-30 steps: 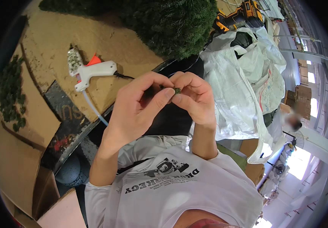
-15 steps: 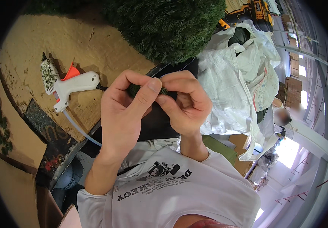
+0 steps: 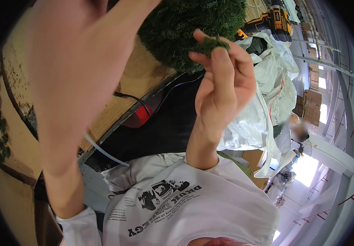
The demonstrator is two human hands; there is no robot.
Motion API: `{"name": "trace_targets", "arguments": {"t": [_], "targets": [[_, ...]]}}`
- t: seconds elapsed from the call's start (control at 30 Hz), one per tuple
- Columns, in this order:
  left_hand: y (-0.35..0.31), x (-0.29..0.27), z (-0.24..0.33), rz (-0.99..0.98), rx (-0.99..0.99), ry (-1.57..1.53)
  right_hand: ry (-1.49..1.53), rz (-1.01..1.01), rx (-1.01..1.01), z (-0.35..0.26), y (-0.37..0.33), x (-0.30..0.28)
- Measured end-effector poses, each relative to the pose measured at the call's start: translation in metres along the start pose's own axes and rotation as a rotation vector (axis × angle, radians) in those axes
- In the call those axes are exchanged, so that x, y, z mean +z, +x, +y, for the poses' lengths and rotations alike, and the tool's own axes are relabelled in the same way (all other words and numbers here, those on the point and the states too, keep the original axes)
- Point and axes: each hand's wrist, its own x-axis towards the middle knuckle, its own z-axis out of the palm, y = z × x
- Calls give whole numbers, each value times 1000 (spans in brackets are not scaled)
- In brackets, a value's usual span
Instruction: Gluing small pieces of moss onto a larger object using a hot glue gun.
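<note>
One green moss tuft (image 3: 215, 43) pinched in rt hand (image 3: 222, 88).

The person wears a white long-sleeved shirt (image 3: 193, 201) with a black printed graphic.

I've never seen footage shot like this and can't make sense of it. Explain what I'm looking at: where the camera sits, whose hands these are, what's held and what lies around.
There is no machine here: a person wears a wide fisheye camera on the head, looking down at their own body, which is why straight edges bend near the rim. The white printed shirt at the bottom is theirs.

The left hand is raised very close to the lens, fingers spread, so it looks huge; it appears to hold nothing. The right hand pinches a small green tuft between thumb and fingertips.

Behind the hands lies a tan board carrying a large dark green bushy mound. To the right are white plastic bags and a yellow and black power drill.
</note>
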Motion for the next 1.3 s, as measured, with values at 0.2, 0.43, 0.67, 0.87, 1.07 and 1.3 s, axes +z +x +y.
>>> {"name": "trace_targets", "arguments": {"t": [0.2, 0.43, 0.67, 0.87, 1.07, 1.3], "targets": [[66, 16, -10, -222, 566, 450, -142, 71, 118, 2, 17, 9], [86, 26, -41, -275, 741, 409, -275, 115, 178, -7, 22, 12], [88, 27, -47, -281, 734, 338, -471, 84, 224, -17, 32, 12], [86, 28, -51, -245, 748, 353, -544, 76, 278, -23, 38, 10], [84, 28, -53, -230, 725, 373, -603, 81, 277, -26, 41, 13], [88, 37, -62, -133, 798, 346, -623, 105, 316, -30, 45, 19]]}}
